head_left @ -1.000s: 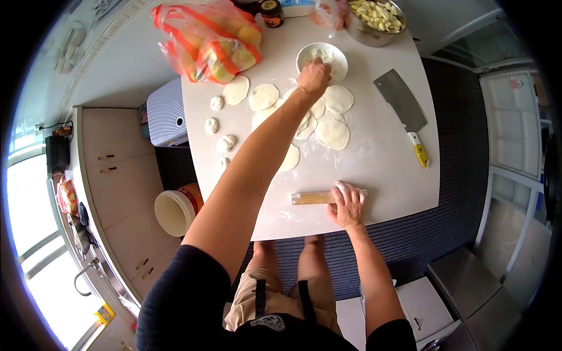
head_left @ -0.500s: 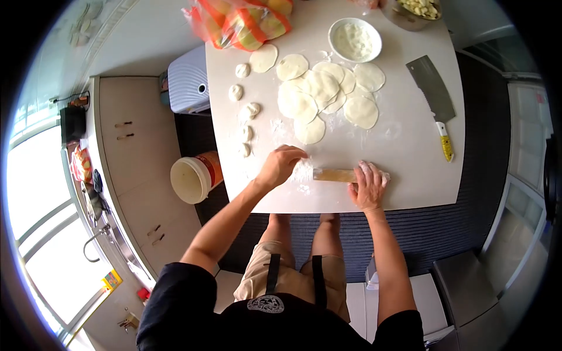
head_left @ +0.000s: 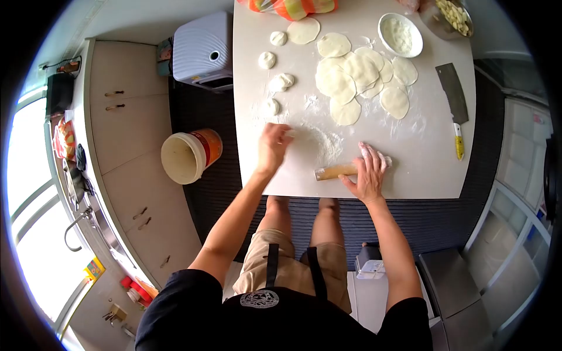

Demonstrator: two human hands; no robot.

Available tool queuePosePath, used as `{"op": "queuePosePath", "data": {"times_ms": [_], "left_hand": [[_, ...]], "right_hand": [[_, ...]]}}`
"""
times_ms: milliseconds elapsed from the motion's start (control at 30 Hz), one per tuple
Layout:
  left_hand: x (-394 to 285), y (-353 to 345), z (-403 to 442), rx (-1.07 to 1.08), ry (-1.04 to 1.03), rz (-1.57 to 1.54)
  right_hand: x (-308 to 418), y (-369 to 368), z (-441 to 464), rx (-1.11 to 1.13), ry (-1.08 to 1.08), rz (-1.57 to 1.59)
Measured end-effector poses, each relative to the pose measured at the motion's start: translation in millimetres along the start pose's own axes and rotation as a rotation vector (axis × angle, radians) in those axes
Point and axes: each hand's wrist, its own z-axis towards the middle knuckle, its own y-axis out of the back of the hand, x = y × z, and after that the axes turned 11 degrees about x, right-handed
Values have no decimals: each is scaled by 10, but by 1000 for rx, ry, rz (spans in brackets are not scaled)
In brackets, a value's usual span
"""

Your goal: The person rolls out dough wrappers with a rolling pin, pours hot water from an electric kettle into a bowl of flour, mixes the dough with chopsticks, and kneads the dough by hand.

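Observation:
My right hand (head_left: pixel 370 174) rests closed over the right part of a wooden rolling pin (head_left: pixel 335 171), near the table's front edge. My left hand (head_left: pixel 274 146) is at the lower end of a row of dough balls (head_left: pixel 272 106), its fingers pinched on a small whitish dough piece that is mostly hidden. Between the hands lies a patch of loose flour (head_left: pixel 329 146). Beyond it, several thin round dough wrappers (head_left: pixel 345 79) overlap in a pile, and a single wrapper (head_left: pixel 304 31) lies apart at the upper left.
A cleaver (head_left: pixel 453 96) with a yellow handle lies at the table's right side. At the back are a white bowl of flour (head_left: pixel 400 35), a metal bowl of chopped pieces (head_left: pixel 452 16) and an orange-striped bag (head_left: pixel 293 7). A bucket (head_left: pixel 181 158) stands left of the table.
My left hand has moved left from the flour patch to the lowest dough ball. My right hand stays on the rolling pin, now slightly tilted. The whole view has shifted.

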Motion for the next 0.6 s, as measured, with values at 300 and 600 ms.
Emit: {"op": "queuePosePath", "data": {"times_ms": [300,600], "left_hand": [[-447,-827,13,385,-193,163],[-344,-709,110,402,-10,17]], "right_hand": [[247,-116,292,-22,-263,-85],[287,-175,-86,87,-322,-153]]}}
